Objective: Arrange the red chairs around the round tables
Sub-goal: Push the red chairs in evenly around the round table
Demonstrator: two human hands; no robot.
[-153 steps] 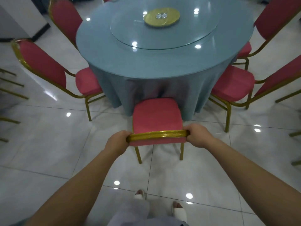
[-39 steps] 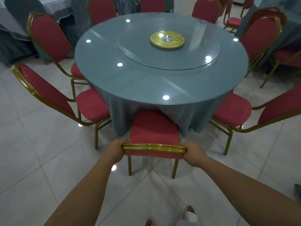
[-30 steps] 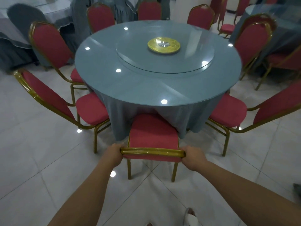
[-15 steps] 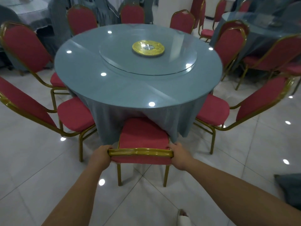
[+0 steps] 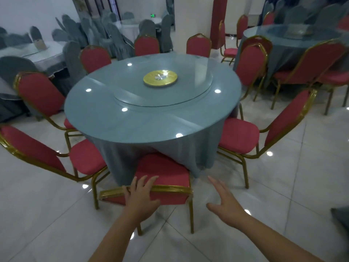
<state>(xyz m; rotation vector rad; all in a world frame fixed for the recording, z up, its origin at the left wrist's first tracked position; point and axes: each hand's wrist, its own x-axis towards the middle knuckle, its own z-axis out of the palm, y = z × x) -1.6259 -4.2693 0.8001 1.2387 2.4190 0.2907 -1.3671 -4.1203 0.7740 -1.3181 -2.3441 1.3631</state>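
Observation:
A red chair with a gold frame (image 5: 162, 173) stands in front of me, its seat tucked under the blue cloth of the round table (image 5: 132, 125). My left hand (image 5: 140, 195) hovers over the chair's top rail with fingers spread; whether it touches the rail I cannot tell. My right hand (image 5: 224, 203) is open in the air to the right of the chair, holding nothing. More red chairs ring the table: one at the near left (image 5: 83, 159) and one at the near right (image 5: 239, 135).
A glass turntable with a gold disc (image 5: 160, 78) sits on the table. Another blue table (image 5: 294, 38) with red chairs stands at the far right. Grey-covered chairs and a pale table (image 5: 37, 52) fill the far left. A white pillar (image 5: 192, 19) rises behind.
Both hands have let go of the chair's top rail and opened. The right hand has moved off to the right, and my view has lifted to take in more of the room.

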